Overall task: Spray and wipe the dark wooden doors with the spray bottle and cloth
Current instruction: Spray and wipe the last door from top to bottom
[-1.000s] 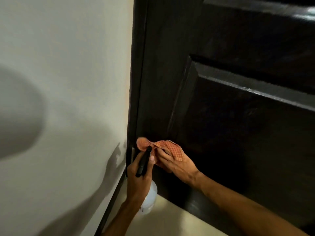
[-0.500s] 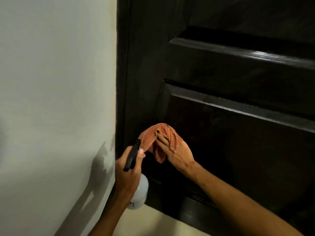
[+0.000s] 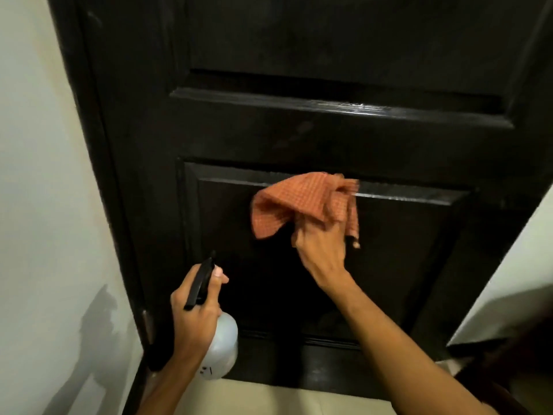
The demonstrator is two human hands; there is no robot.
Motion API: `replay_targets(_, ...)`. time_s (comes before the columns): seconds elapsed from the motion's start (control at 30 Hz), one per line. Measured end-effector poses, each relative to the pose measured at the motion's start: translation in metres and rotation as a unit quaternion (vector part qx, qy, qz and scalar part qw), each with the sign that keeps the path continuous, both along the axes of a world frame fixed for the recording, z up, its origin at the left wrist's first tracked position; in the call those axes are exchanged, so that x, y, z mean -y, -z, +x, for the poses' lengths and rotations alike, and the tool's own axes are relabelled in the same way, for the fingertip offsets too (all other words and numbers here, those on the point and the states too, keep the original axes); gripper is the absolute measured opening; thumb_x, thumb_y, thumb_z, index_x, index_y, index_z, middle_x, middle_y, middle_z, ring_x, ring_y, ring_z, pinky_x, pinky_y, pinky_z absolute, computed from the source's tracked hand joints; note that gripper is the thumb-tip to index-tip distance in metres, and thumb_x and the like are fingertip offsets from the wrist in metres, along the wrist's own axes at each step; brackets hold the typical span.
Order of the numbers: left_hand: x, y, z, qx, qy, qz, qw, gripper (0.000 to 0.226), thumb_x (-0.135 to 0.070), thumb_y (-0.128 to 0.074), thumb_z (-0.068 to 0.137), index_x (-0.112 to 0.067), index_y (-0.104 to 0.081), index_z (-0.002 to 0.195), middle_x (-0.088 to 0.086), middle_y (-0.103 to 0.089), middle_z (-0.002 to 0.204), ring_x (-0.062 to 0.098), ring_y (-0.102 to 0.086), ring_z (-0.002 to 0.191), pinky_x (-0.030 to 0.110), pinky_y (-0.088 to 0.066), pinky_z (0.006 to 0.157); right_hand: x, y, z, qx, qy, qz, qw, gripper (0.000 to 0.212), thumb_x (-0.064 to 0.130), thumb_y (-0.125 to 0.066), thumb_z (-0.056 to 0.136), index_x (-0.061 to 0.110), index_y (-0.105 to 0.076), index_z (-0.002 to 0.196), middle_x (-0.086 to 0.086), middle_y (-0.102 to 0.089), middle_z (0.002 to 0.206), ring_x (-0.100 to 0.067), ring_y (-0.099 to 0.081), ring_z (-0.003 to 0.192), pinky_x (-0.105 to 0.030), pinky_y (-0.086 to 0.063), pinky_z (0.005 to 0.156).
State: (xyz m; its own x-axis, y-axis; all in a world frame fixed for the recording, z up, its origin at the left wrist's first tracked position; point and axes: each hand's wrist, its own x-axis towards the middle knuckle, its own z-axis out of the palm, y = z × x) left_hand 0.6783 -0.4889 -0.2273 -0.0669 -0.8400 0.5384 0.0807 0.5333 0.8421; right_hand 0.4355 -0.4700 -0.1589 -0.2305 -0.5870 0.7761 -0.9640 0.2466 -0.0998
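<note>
Orange cloth (image 3: 302, 202) is held against the dark door (image 3: 299, 136).
It is gripped in the right hand's (image 3: 321, 244) curled fingers and spills above them; the spray bottle (image 3: 223, 348) is clasped by the left hand (image 3: 194, 319), body below the fingers.

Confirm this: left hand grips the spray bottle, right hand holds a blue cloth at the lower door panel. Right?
Not quite: the head view shows the cloth is orange checked, not blue. The rest stands: the left hand grips the spray bottle and the right hand holds the cloth at the lower door panel.
</note>
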Motion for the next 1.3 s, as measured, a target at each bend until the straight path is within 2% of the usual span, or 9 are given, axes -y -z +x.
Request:
replay_targets(0.1, -0.003, -0.003, -0.012, 0.010, 0.016, 0.005, 1.000, 0.016, -0.025, -0.060, 0.102, -0.020, -0.070, 0.090, 0.003, -0.072, 0.084, 0.016, -0.057, 0.052, 0.036, -0.050, 0.053, -0.028, 0.001, -0.028, 0.143, 0.133, -0.105, 0.975, 0.045, 0.022, -0.047, 0.100, 0.013, -0.046, 0.145, -0.028, -0.047, 0.144, -0.052, -0.041, 0.132, -0.068, -0.023, 0.113)
replay_targets(0.23, -0.001, -0.017, -0.016, -0.004, 0.028, 0.017, 0.999, 0.019, -0.022, -0.060, 0.102, -0.013, -0.070, 0.089, 0.004, -0.070, 0.077, 0.018, -0.051, 0.045, 0.032, -0.048, 0.045, -0.014, 0.000, 0.000, 0.226, 0.135, -0.143, 0.954, 0.052, 0.019, -0.044, 0.081, -0.009, -0.057, 0.123, -0.038, -0.050, 0.122, -0.060, -0.050, 0.102, -0.066, -0.042, 0.094)
replay_targets(0.37, 0.019, -0.035, 0.003, -0.018, 0.015, 0.005, 1.000, 0.020, -0.026, -0.059, 0.101, -0.013, -0.069, 0.090, 0.007, -0.070, 0.080, 0.020, -0.051, 0.045, 0.028, -0.049, 0.046, 0.040, -0.011, 0.056, -0.031, -0.005, -0.024, 0.999, 0.032, 0.021, -0.070, 0.081, 0.011, -0.072, 0.111, -0.022, -0.060, 0.121, -0.050, -0.054, 0.105, -0.054, -0.045, 0.089)
replay_targets(0.57, 0.054, -0.049, 0.035, -0.016, -0.040, -0.004, 0.999, 0.021, -0.031, -0.059, 0.102, -0.016, -0.068, 0.091, 0.001, -0.073, 0.084, 0.015, -0.055, 0.047, 0.029, -0.049, 0.045, 0.085, -0.004, 0.085, -0.038, -0.085, 0.010, 0.996, 0.045, 0.019, -0.041, 0.083, 0.003, -0.068, 0.115, -0.026, -0.068, 0.112, -0.046, -0.066, 0.105, -0.050, -0.056, 0.090)
replay_targets(0.73, 0.073, -0.053, 0.048, -0.019, -0.051, -0.001, 0.999, 0.025, -0.038, -0.059, 0.102, -0.017, -0.068, 0.092, 0.000, -0.073, 0.084, 0.015, -0.056, 0.048, 0.029, -0.049, 0.045, 0.105, -0.013, 0.109, -0.074, -0.080, -0.062, 0.992, 0.057, 0.032, -0.044, 0.092, 0.004, -0.053, 0.141, -0.025, -0.049, 0.144, -0.040, -0.041, 0.136, -0.045, -0.011, 0.123)
replay_targets(0.87, 0.079, -0.055, 0.059, -0.028, -0.063, -0.007, 0.998, 0.032, -0.052, -0.057, 0.098, -0.025, -0.065, 0.083, 0.003, -0.068, 0.077, 0.021, -0.057, 0.050, 0.024, -0.048, 0.047, 0.129, -0.025, 0.133, -0.155, -0.157, 0.016, 0.975, 0.057, 0.017, -0.049, 0.081, 0.005, -0.062, 0.136, -0.022, -0.061, 0.138, -0.040, -0.051, 0.131, -0.041, -0.029, 0.120)
replay_targets(0.97, 0.084, -0.060, 0.070, -0.036, -0.085, -0.012, 0.996, 0.031, -0.056, -0.054, 0.096, -0.029, -0.065, 0.085, 0.002, -0.070, 0.078, 0.022, -0.059, 0.053, 0.023, -0.049, 0.048, 0.132, -0.032, 0.146, -0.080, -0.135, 0.048, 0.986, 0.034, 0.012, -0.061, 0.082, 0.005, -0.067, 0.114, -0.018, -0.068, 0.110, -0.039, -0.066, 0.096, -0.037, -0.054, 0.081)
replay_targets(1.13, 0.094, -0.067, 0.090, -0.051, -0.120, -0.036, 0.991, 0.032, -0.053, -0.057, 0.096, -0.023, -0.069, 0.092, 0.005, -0.070, 0.078, 0.020, -0.057, 0.049, 0.030, -0.050, 0.048, 0.152, -0.028, 0.166, -0.207, -0.217, 0.089, 0.950, 0.058, 0.027, -0.038, 0.087, 0.010, -0.063, 0.137, -0.016, -0.063, 0.139, -0.034, -0.059, 0.127, -0.043, -0.043, 0.111)
replay_targets(1.3, 0.094, -0.072, 0.088, -0.069, -0.144, -0.053, 0.986, 0.016, -0.039, -0.060, 0.101, -0.035, -0.069, 0.087, -0.004, -0.070, 0.072, 0.019, -0.052, 0.042, 0.027, -0.047, 0.043, 0.156, -0.071, 0.185, -0.178, -0.171, 0.103, 0.964, 0.053, 0.020, -0.040, 0.090, 0.009, -0.066, 0.135, -0.017, -0.062, 0.140, -0.036, -0.058, 0.130, -0.046, -0.049, 0.106)
